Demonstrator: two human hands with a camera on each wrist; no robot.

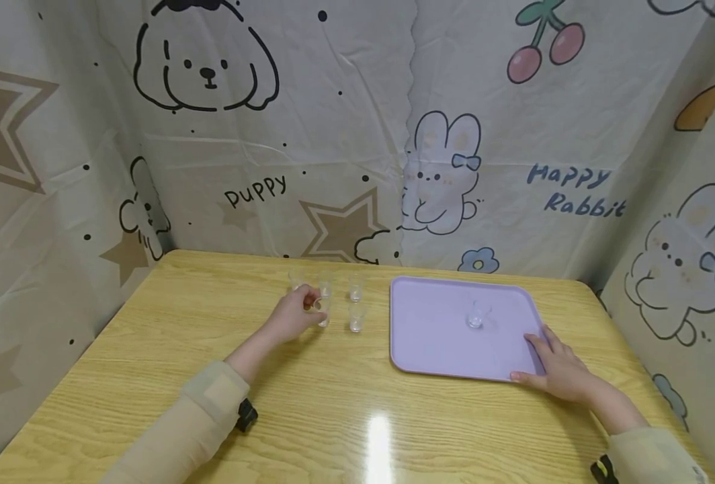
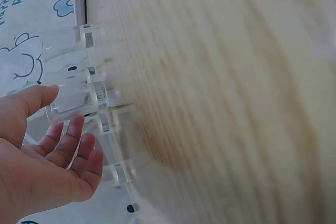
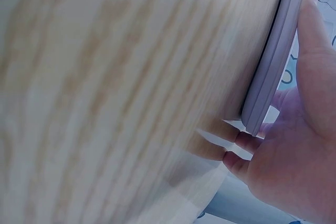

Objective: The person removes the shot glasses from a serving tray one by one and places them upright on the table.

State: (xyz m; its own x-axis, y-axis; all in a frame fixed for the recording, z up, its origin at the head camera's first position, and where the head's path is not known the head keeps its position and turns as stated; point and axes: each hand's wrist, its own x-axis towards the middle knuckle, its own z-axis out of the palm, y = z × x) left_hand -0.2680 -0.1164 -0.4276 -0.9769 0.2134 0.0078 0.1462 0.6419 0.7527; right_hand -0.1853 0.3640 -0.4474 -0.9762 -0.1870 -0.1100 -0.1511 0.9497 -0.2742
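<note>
My left hand [image 1: 296, 314] pinches a small clear shot glass [image 2: 71, 99] between thumb and fingertips, at the front of a cluster. Right beside it stand several more clear shot glasses, among them a near one [image 1: 356, 318] and a far one [image 1: 355, 288]. A lilac tray [image 1: 436, 353] lies to the right of the cluster, with one shot glass [image 1: 476, 316] upright on it. At the tray's near right corner, my right hand [image 1: 560, 368] holds the rim, thumb along the front edge and fingers at the right side. In the right wrist view its lower fingertips [image 3: 231, 161] touch the tabletop.
Everything stands on a light wood table [image 1: 309, 417]. Behind and at both sides hangs a pale cloth [image 1: 345, 121] printed with cartoon animals and stars. The table's back edge runs close behind the glasses and the tray.
</note>
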